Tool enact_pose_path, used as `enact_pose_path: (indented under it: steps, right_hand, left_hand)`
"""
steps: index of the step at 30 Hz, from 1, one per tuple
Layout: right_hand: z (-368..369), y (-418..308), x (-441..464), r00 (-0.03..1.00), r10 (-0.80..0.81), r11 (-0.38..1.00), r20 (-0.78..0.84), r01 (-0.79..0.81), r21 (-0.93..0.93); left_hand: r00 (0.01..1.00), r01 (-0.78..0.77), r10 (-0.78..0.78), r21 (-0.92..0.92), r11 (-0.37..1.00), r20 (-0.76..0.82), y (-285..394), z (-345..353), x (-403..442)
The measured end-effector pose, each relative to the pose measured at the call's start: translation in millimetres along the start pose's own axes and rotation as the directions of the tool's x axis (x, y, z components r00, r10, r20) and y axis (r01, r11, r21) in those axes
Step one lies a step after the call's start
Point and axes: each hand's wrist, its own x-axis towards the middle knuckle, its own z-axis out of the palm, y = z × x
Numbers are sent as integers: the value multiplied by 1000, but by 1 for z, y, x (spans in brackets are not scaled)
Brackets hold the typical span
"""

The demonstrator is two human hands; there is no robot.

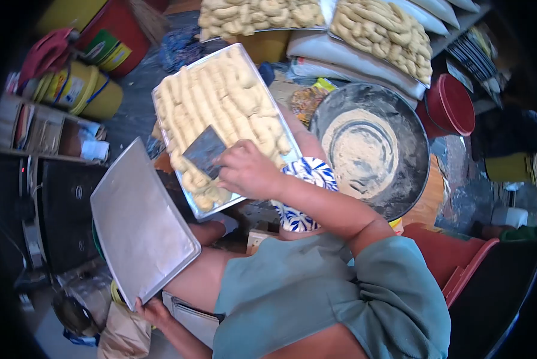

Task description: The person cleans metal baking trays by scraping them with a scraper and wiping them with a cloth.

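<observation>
My right hand (247, 169) is closed on a dark flat scraper (206, 151), which lies against the rows of pale dough (205, 96) near the lower part of a metal tray (271, 96). Long dough strips fill most of that tray, with shorter rolled pieces along its right side and bottom. Below and to the left, my left hand (152, 311) grips the lower corner of a bare metal tray (140, 227), held tilted beside my leg. Its fingers are partly hidden by the tray.
A big black basin (421, 149) with floury residue stands at the right. Beyond are trays of twisted dough (382, 39) on white sacks (340, 57). Red bucket (454, 105) stands right; yellow buckets (71, 90) and a wooden shelf (44, 131) are left.
</observation>
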Motion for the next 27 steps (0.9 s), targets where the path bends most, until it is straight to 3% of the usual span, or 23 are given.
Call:
enact_pose_path:
  steps: [2, 5, 6, 7, 8, 9, 10, 12, 14, 16, 18, 21, 24, 27]
  right_hand:
    - [-8, 12, 0, 998, -12, 1000, -60, 12, -4]
    - [-35, 93, 5, 975, 220, 972, -27, -221, -82]
    - [-36, 120, 9, 876, 375, 927, -302, -361, 104]
    - [-35, 151, 11, 676, 535, 845, -507, -428, 322]
    - [-31, 207, -2, 690, 582, 807, -430, -554, 204]
    - [-24, 257, -11, 632, 749, 657, -200, -748, 98]
    - [-12, 298, -23, 490, 872, 490, 19, -869, -68]
    - [27, 356, -63, 565, 803, 595, 187, -778, -202]
    - [81, 421, -104, 434, 770, 593, 469, -759, -271]
    - [122, 443, -142, 345, 796, 602, 498, -539, -589]
    - [113, 413, -126, 253, 853, 507, 456, -607, -612]
    - [123, 427, -143, 272, 818, 562, 507, -566, -604]
    - [125, 439, -144, 251, 910, 411, 329, -646, -643]
    - [99, 437, -127, 350, 932, 345, 90, -789, -508]
  left_hand:
    - [1000, -31, 30, 80, 996, 7, 5, 8, 1]
    - [996, -68, 75, 172, 983, -37, 15, 5, 8]
    - [998, -56, 59, 171, 984, -13, 13, 11, 7]
    - [999, -44, 43, 170, 984, 8, 12, 21, 4]
    - [999, -33, 29, 169, 985, 28, 9, 29, 3]
    - [1000, -28, 26, 170, 985, 14, 6, 35, 3]
    - [1000, -24, 24, 172, 985, -2, 4, 40, 4]
    - [998, -14, 25, 182, 983, -61, 5, 40, 1]
    - [991, 2, 22, 182, 983, -130, 5, 36, 3]
    - [983, 10, 30, 219, 976, -181, -1, 56, -3]
    - [977, 21, 31, 238, 971, -212, -3, 67, -4]
    - [975, 46, 13, 261, 964, -220, 3, 64, -1]
    - [989, 63, -19, 296, 953, -148, -1, 73, 1]
    - [990, 83, -46, 294, 952, -130, -2, 66, 5]
